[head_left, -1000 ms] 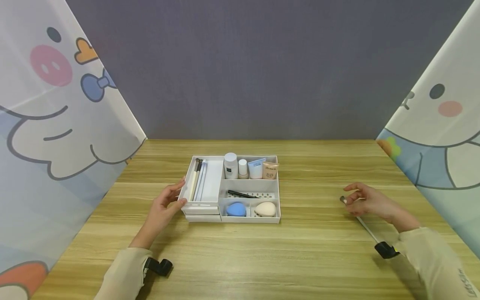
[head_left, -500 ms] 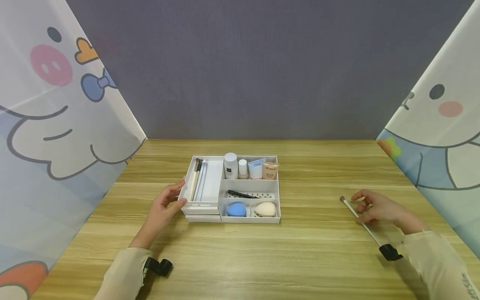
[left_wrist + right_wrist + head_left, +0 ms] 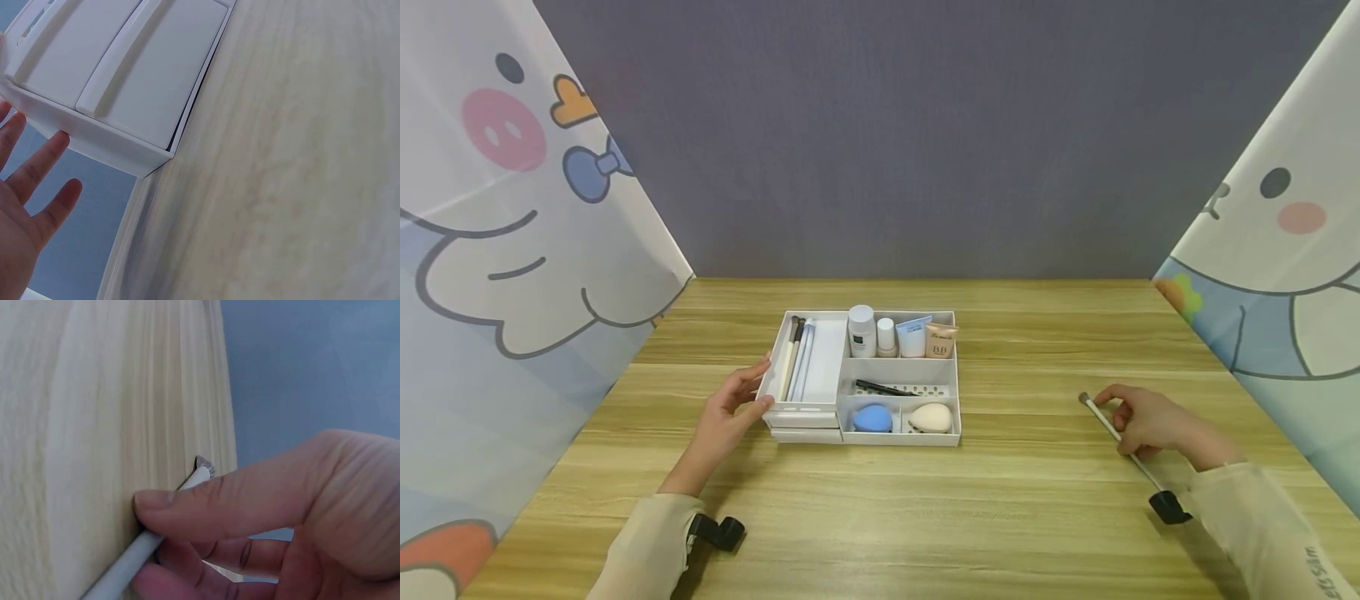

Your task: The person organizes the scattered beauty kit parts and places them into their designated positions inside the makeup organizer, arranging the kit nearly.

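Observation:
My left hand (image 3: 735, 406) rests against the left side of a white cosmetics organizer (image 3: 900, 439), thumb at its front corner. In the left wrist view, the fingers (image 3: 40, 164) are spread and nearly straight beside the drawer fronts (image 3: 150, 69). Far to the right, my right hand (image 3: 1153, 423) pinches a makeup brush (image 3: 1105, 419) with a pale handle and a small grey-brown tip. Up close in the right wrist view, the thumb lies across the brush handle (image 3: 128, 565), with curled fingers on its other side; the bristles (image 3: 205, 465) stick out past the thumb.
In the organizer's left tray (image 3: 825, 358) lie several brushes (image 3: 797, 358). Its back section holds a white bottle (image 3: 862, 333), a smaller bottle (image 3: 886, 337) and two tubes (image 3: 913, 338). A black pen (image 3: 883, 388), a blue sponge (image 3: 872, 419) and a cream sponge (image 3: 931, 418) occupy other compartments.
My right hand first draws back along the brush, then closes its thumb and fingers on the handle. The left hand and the organizer stay put.

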`<move>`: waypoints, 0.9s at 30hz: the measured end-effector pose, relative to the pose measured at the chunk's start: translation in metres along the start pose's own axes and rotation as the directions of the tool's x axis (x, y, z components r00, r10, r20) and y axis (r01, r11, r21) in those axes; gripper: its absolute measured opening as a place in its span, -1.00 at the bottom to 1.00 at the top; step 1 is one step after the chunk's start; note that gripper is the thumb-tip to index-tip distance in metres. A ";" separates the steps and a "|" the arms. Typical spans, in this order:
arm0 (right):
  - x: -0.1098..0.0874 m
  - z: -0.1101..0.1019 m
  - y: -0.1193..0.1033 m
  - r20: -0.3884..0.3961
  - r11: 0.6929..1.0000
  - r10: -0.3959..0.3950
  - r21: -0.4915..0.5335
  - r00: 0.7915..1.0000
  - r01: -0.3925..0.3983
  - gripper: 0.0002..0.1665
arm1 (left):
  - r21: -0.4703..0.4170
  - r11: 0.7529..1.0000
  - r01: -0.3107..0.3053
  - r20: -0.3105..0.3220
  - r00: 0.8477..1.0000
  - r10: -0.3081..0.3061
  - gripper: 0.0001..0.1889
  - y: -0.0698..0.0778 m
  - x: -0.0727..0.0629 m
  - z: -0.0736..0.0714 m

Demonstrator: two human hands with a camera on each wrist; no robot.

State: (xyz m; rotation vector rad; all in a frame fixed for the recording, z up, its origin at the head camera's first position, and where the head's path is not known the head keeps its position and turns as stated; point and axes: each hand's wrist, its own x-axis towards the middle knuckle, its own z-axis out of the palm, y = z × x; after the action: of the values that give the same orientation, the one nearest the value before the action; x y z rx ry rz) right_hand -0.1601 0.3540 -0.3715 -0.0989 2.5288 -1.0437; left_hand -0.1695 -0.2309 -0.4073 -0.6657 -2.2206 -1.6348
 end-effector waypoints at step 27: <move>-0.002 0.011 -0.015 0.015 0.996 0.037 -0.075 0.999 -0.036 -0.17 | 0.015 1.000 0.009 0.009 1.000 -0.009 -0.55 0.000 0.000 -0.001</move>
State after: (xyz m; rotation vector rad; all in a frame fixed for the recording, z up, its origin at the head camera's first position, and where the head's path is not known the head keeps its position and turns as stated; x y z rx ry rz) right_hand -0.1557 0.3365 -0.3675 -0.0818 2.5452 -0.9301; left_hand -0.1698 -0.2320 -0.4066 -0.6618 -2.2427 -1.6210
